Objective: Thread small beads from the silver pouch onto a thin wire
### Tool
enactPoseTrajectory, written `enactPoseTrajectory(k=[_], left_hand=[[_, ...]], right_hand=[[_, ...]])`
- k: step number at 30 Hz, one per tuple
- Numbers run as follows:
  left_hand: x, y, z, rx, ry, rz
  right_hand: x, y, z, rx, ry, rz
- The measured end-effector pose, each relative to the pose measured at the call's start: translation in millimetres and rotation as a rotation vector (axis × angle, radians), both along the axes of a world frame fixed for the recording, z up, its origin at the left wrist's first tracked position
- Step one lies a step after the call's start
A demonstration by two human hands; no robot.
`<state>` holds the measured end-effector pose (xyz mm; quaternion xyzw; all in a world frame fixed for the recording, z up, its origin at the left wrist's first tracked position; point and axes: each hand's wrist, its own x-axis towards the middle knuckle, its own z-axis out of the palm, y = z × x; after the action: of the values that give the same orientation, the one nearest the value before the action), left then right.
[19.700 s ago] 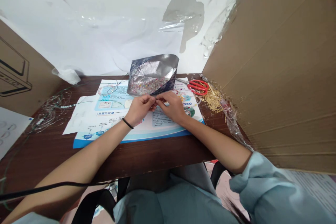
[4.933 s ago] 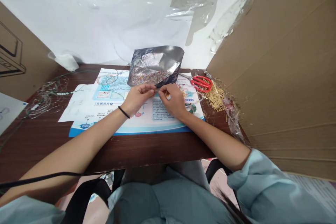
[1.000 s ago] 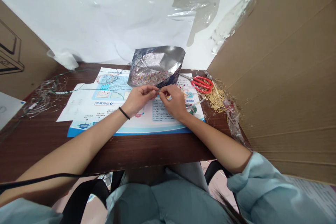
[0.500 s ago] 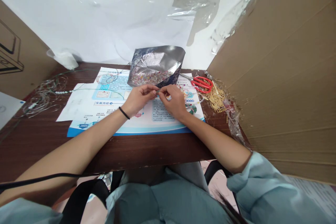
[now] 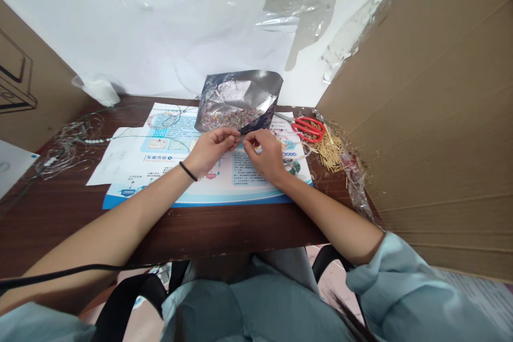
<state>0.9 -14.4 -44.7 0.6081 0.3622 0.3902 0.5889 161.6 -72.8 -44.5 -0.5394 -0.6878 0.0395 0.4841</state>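
Your left hand (image 5: 210, 153) and right hand (image 5: 266, 157) meet, fingertips pinched narrow on a thin strand (image 5: 240, 140), too fine to make out clearly, just below the open foil pouch (image 5: 238, 91) of mixed beads (image 5: 228, 119) on the printed poster (image 5: 256, 195). A knuckle catching the pouch's lip could tip it and scatter beads; a slack pinch could drop the strand among them.

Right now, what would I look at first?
A shiny silver bag of tiny colourful beads stands open at the back of the table. Just in front, the left hand and right hand pinch something tiny together. To the right lie red scissors and a heap of gold pins.
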Motion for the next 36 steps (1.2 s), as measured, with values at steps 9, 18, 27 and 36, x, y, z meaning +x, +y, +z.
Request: enactPoseTrajectory(k=[9, 18, 27, 36], left_hand=[[1, -3, 7.9, -0.090, -0.053, 0.000], [1, -6, 16.8, -0.161, -0.070, 0.015], [-1, -3, 9.3, -0.099, -0.043, -0.003], [-1, -2, 8.3, -0.065, -0.008, -0.018]], right_hand=[[0, 0, -0.6, 0.017, -0.002, -0.002], [0, 0, -0.2, 0.006, 0.001, -0.009], [0, -1, 1.4, 0.015, 0.006, -0.026], [0, 0, 0.8, 0.020, -0.002, -0.025]])
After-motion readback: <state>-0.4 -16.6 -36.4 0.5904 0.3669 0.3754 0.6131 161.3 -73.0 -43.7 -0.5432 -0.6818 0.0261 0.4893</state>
